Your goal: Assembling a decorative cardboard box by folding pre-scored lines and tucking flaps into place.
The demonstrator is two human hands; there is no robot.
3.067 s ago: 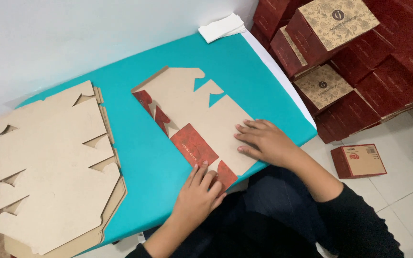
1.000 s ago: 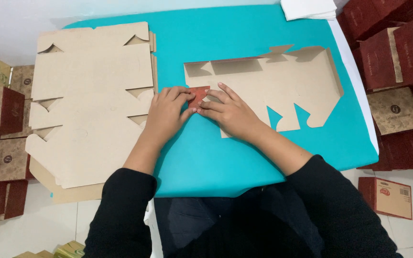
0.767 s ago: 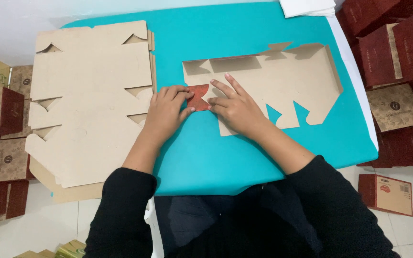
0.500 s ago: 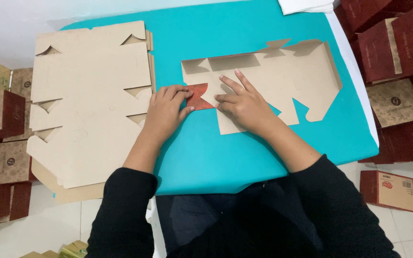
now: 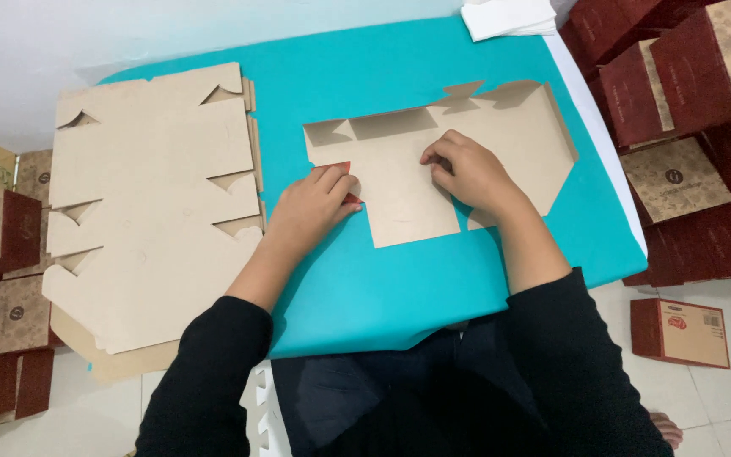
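Observation:
A flat brown cardboard box blank (image 5: pixel 399 203) lies plain side up on the teal table (image 5: pixel 433 279). My left hand (image 5: pixel 315 207) presses down a small folded flap at the blank's left edge; the flap's red printed side shows under the fingers. My right hand (image 5: pixel 467 173) rests on the middle of the blank with its fingers curled against the board. The far edge of the blank stands slightly raised along a crease.
A stack of flat brown box blanks (image 5: pixel 145 203) covers the table's left part. Folded red and brown boxes (image 5: pixel 687 101) are piled on the right, more boxes (image 5: pixel 2 245) on the left. White paper (image 5: pixel 509 15) lies at the far edge. A small red box (image 5: pixel 680 332) sits on the floor.
My right hand has slid right, from the red flap to the blank's middle. My left hand stays on the flap. Earlier the blank was turned and lay printed side partly up.

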